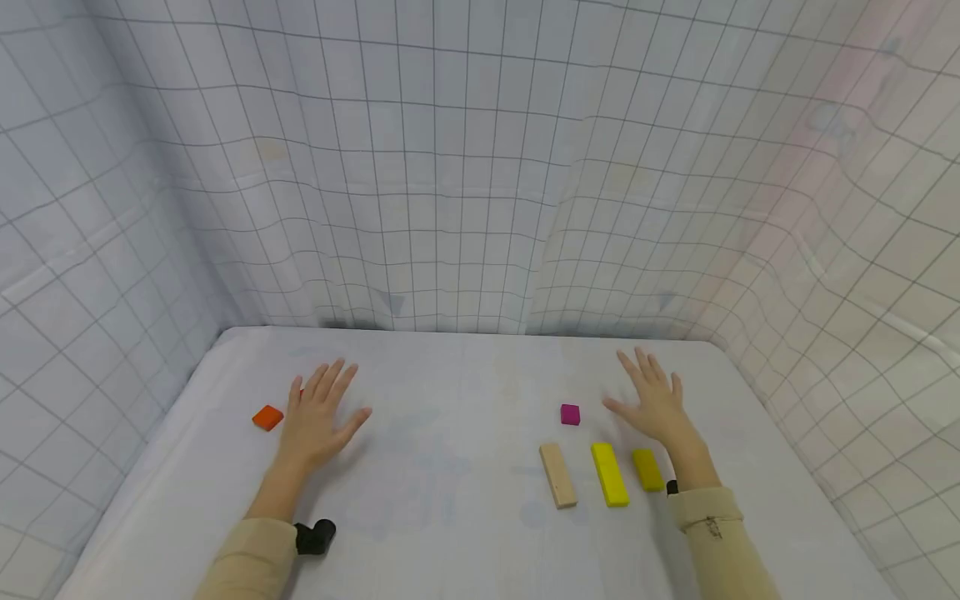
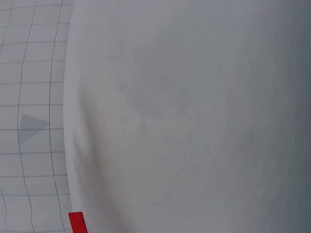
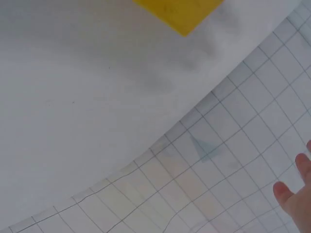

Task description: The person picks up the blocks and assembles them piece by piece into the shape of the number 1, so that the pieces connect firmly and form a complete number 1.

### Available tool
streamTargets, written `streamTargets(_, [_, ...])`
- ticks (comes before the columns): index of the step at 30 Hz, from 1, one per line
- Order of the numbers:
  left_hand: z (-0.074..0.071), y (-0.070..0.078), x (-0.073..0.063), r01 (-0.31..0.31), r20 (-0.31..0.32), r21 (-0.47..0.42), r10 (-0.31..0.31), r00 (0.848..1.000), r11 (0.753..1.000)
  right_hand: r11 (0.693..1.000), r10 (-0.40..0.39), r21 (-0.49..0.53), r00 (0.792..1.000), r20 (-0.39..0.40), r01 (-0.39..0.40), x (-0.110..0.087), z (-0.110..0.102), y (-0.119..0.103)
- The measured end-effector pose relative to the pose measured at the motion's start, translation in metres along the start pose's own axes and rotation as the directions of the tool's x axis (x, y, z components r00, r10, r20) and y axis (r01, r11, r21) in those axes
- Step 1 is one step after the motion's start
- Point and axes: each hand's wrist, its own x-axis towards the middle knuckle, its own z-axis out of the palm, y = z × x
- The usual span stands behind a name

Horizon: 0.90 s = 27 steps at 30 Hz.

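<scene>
My left hand [image 1: 318,421] is spread with straight fingers over the left part of the table, holding nothing. Just left of it lies an orange block [image 1: 267,417]. A red block [image 2: 77,222] shows at the bottom of the left wrist view; in the head view my fingers hide most of it. On the right, my right hand [image 1: 651,404] also has its fingers spread, with nothing in them. Nearest to it are a magenta cube [image 1: 570,414], a long bright yellow block [image 1: 610,474] and a shorter dark yellow block [image 1: 648,470]. A plain wooden block [image 1: 558,475] lies left of the yellow ones.
The white table [image 1: 465,417] ends at the back against a grid-patterned curtain [image 1: 480,208], which also hangs along both sides. A black wrist device [image 1: 315,537] sits at my left sleeve.
</scene>
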Motion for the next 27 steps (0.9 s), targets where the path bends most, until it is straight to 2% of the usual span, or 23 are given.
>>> streamTargets(2, [0.005, 0.006, 0.003, -0.076, -0.067, -0.048, 0.073, 0.995, 0.996, 0.999, -0.046, 0.021, 0.999, -0.029, 0.047, -0.004, -0.003, 0.004])
streamTargets(5, [0.014, 0.014, 0.007, -0.186, -0.140, -0.130, 0.167, 0.976, 0.974, 0.993, -0.110, 0.045, 0.992, -0.068, 0.113, -0.012, -0.007, 0.010])
streamTargets(7, [0.020, 0.021, 0.010, -0.238, -0.162, -0.180, 0.210, 0.964, 0.954, 0.987, -0.140, 0.063, 0.987, -0.080, 0.145, -0.018, -0.008, 0.014])
streamTargets(9, [0.026, 0.029, 0.012, -0.267, -0.158, -0.224, 0.235, 0.959, 0.937, 0.984, -0.155, 0.078, 0.985, -0.080, 0.161, -0.024, -0.009, 0.018])
streamTargets(13, [0.035, 0.047, 0.016, -0.259, -0.080, -0.303, 0.246, 0.966, 0.917, 0.982, -0.149, 0.108, 0.988, -0.049, 0.154, -0.036, -0.010, 0.025])
streamTargets(18, [0.046, 0.068, 0.019, -0.188, 0.071, -0.391, 0.233, 0.970, 0.901, 0.985, -0.084, 0.152, 0.996, 0.034, 0.078, -0.050, -0.009, 0.033])
streamTargets(22, [0.056, 0.082, 0.023, -0.161, 0.150, -0.445, 0.251, 0.956, 0.881, 0.986, -0.047, 0.164, 0.996, 0.076, 0.034, -0.059, -0.006, 0.040])
streamTargets(27, [0.070, 0.100, 0.029, -0.188, 0.200, -0.500, 0.324, 0.925, 0.845, 0.982, -0.033, 0.190, 0.995, 0.097, 0.014, -0.069, -0.002, 0.047])
